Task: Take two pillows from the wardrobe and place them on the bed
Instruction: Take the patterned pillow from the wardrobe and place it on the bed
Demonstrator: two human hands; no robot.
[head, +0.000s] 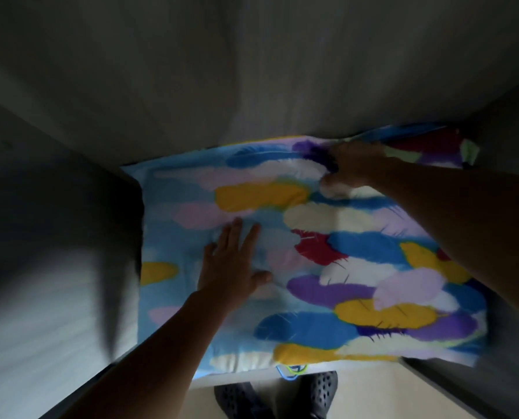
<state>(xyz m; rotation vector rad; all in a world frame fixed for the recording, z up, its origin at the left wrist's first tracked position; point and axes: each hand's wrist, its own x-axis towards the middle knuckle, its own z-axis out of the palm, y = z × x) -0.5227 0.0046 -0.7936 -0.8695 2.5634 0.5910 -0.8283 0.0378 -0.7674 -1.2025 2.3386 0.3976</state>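
A pillow (pixel 297 252) in a light-blue case printed with yellow, blue, purple, white and red feathers lies flat on a wardrobe shelf. My left hand (pixel 232 261) rests flat on its left half, fingers spread. My right hand (pixel 352 167) reaches to the pillow's far edge, fingers curled into the fabric near the back wall. At the far right another strip of patterned fabric (pixel 433 146) shows behind the hand; I cannot tell whether it belongs to a second pillow.
The dark wardrobe back wall (pixel 252 71) rises behind the pillow. A side panel (pixel 55 222) stands at the left and another (pixel 512 122) at the right. Below the shelf edge I see the pale floor (pixel 373 394) and dark perforated clogs (pixel 318 388).
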